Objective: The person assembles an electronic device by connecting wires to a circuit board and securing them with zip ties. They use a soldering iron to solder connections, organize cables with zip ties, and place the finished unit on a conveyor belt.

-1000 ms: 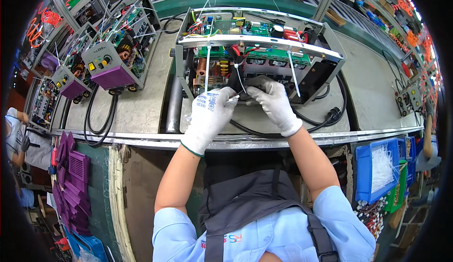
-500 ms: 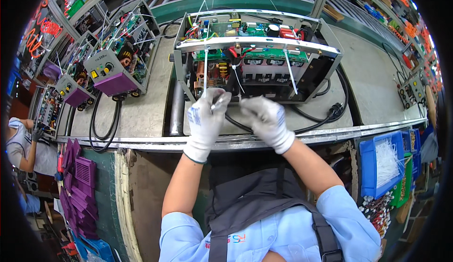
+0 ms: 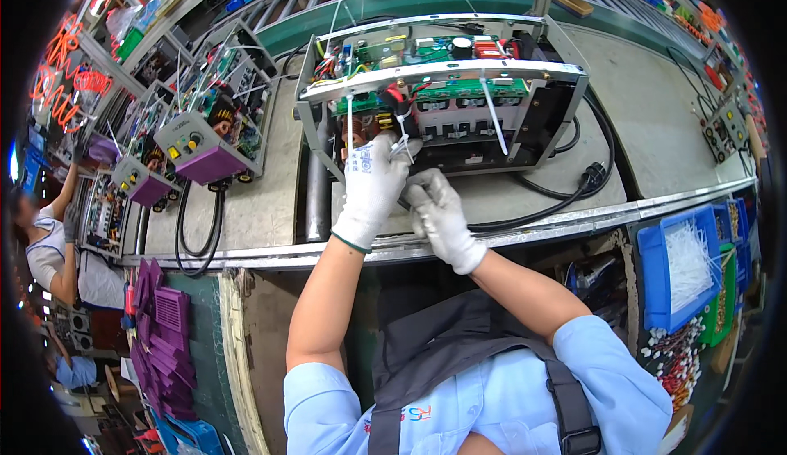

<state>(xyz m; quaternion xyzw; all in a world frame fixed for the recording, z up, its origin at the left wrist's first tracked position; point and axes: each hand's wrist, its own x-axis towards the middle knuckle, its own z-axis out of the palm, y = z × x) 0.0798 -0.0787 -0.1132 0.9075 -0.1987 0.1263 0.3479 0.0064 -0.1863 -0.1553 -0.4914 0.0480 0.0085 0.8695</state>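
Observation:
In front of me stands an open-framed electrical unit [image 3: 447, 70] with green circuit boards, copper coils and metal rails. White cable ties hang from its front rail: one long tie [image 3: 494, 117] on the right, another [image 3: 350, 119] on the left. My left hand [image 3: 375, 172], in a white knit glove, reaches to the unit's lower front. Its fingers pinch a white cable tie [image 3: 402, 127] looped round a dark bundle of wires. Just below and to the right is my gloved right hand [image 3: 443, 213], fingers curled together; whatever may be in them is hidden.
Two similar units with purple fronts [image 3: 215, 164] stand at the left. A black power cord [image 3: 566, 197] loops round the unit's right side. Blue bins [image 3: 656, 279] with white cable ties hang at the right; purple panels [image 3: 160, 340] are stacked lower left. Another person [image 3: 51, 246] works far left.
My left hand has moved up and right, onto the tie at the wire bundle. My right hand has dropped lower and left, its fingers curled. The view has shifted slightly.

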